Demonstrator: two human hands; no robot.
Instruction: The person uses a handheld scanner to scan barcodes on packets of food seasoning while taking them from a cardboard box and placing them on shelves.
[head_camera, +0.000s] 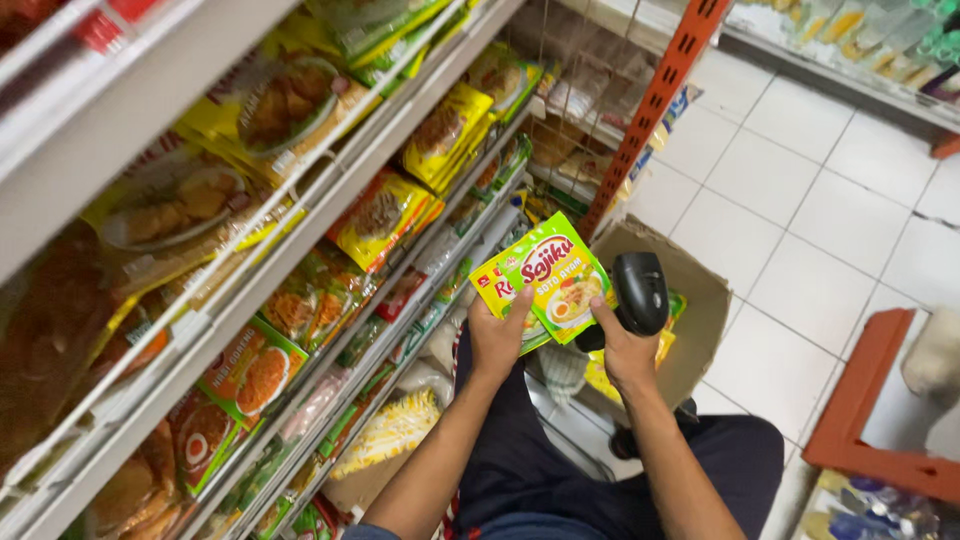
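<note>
My left hand grips a small stack of flat seasoning packets, green and yellow with a picture of a bowl of soup, held up in front of me. My right hand holds a black handheld scanner by its grip, thumb resting on the lower right edge of the front packet. The scanner head sits just right of the packets. Below my arms are my dark trousers.
Store shelves full of yellow and green food packets run along the left. An open cardboard box with more packets stands on the white tiled floor behind my hands. An orange upright post and an orange frame stand right.
</note>
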